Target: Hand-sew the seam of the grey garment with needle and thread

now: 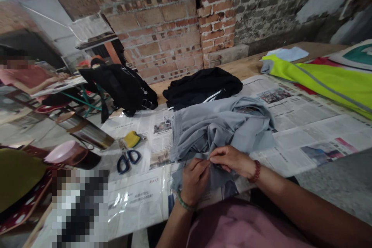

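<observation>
A crumpled light grey garment [197,124] lies on the newspaper-covered table in front of me. At its near edge my left hand [195,180], with a green bracelet on the wrist, is closed on the grey cloth. Close beside it my right hand [231,159], a red beaded bracelet at the wrist, pinches the same cloth, fingertips almost touching those of the left. Whether a needle or thread is between the fingers is too small to make out. Blue-handled scissors [128,159] rest to the left of the garment, close to a yellow object [132,138].
Behind the garment lies a black garment [200,85], with a black backpack [119,87] to its left. A steel flask [84,128] and a lidded cup [72,155] stand at the left edge. Neon yellow clothing [325,81] and an iron [357,55] are right. Another person [31,75] sits far left.
</observation>
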A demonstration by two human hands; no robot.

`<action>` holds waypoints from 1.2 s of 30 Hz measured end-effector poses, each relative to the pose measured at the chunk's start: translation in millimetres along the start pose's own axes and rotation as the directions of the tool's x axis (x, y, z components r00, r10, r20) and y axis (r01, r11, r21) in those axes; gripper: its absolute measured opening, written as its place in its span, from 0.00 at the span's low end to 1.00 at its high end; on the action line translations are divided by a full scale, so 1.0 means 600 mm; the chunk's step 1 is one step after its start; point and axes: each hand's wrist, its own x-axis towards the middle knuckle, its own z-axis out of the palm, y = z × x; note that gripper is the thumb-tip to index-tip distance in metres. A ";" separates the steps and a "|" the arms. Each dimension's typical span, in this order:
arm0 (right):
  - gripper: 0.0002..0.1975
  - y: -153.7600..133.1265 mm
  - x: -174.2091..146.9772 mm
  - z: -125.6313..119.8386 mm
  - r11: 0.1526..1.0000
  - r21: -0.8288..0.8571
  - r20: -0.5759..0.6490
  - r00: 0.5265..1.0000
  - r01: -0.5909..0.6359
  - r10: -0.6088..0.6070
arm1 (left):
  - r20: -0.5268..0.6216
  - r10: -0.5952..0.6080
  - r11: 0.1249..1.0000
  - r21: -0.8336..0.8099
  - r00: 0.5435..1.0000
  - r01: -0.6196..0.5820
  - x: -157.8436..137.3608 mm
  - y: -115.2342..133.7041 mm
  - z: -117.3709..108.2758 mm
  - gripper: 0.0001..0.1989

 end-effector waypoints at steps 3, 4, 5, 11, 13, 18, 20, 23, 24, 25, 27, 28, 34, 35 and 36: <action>0.12 0.005 0.003 0.004 0.997 0.070 -0.040 0.999 0.017 -0.014 | 0.015 -0.036 0.998 -0.058 0.999 0.037 0.005 0.001 0.001 0.08; 0.12 0.007 0.004 0.004 0.996 0.089 -0.063 0.998 0.025 -0.020 | 0.020 -0.066 0.994 -0.083 0.998 0.067 0.007 0.002 0.001 0.07; 0.12 0.008 0.005 0.005 0.993 0.110 -0.092 0.995 0.035 -0.024 | 0.026 -0.109 0.988 -0.107 0.994 0.111 0.010 0.002 0.001 0.07; 0.12 0.010 0.011 0.011 0.964 0.254 -0.187 0.982 0.083 -0.036 | 0.212 -0.428 0.853 -0.226 0.879 0.470 0.020 -0.006 0.000 0.06; 0.12 0.009 0.014 0.013 0.954 0.278 -0.177 0.982 0.116 -0.068 | 0.284 -0.483 0.774 -0.302 0.828 0.556 0.019 -0.010 0.000 0.07; 0.13 0.001 0.029 0.006 0.917 0.338 -0.255 0.958 0.212 -0.127 | 0.352 -0.543 0.657 -0.387 0.762 0.647 0.016 -0.014 0.000 0.05; 0.12 -0.010 0.034 -0.004 0.904 0.360 -0.253 0.957 0.230 -0.142 | 0.355 -0.554 0.636 -0.403 0.753 0.658 0.017 -0.012 -0.001 0.04; 0.12 -0.034 0.039 -0.021 0.910 0.373 -0.122 0.981 0.183 -0.148 | 0.361 -0.564 0.609 -0.426 0.743 0.669 0.021 -0.011 -0.003 0.05; 0.11 -0.044 0.041 -0.026 0.909 0.378 -0.084 0.985 0.173 -0.152 | 0.366 -0.565 0.602 -0.430 0.739 0.673 0.022 -0.011 -0.004 0.05; 0.10 -0.053 0.044 -0.032 0.906 0.386 -0.061 0.985 0.174 -0.163 | 0.372 -0.566 0.593 -0.436 0.736 0.677 0.023 -0.012 -0.004 0.05; 0.07 -0.072 0.053 -0.043 0.893 0.399 -0.059 0.978 0.208 -0.201 | 0.378 -0.570 0.576 -0.450 0.730 0.683 0.023 -0.013 -0.005 0.05; 0.05 -0.083 0.059 -0.049 0.886 0.401 -0.071 0.972 0.234 -0.225 | 0.379 -0.572 0.569 -0.456 0.727 0.685 0.023 -0.014 -0.005 0.06; 0.04 -0.159 0.089 -0.094 0.861 0.357 -0.195 0.930 0.362 -0.311 | 0.371 -0.575 0.565 -0.464 0.729 0.682 0.023 -0.014 -0.005 0.07; 0.05 -0.172 0.093 -0.103 0.859 0.338 -0.221 0.919 0.385 -0.325 | 0.372 -0.574 0.564 -0.466 0.730 0.681 0.023 -0.014 -0.005 0.07; 0.05 -0.184 0.096 -0.111 0.856 0.316 -0.243 0.907 0.409 -0.344 | 0.374 -0.572 0.563 -0.468 0.730 0.681 0.024 -0.013 -0.005 0.07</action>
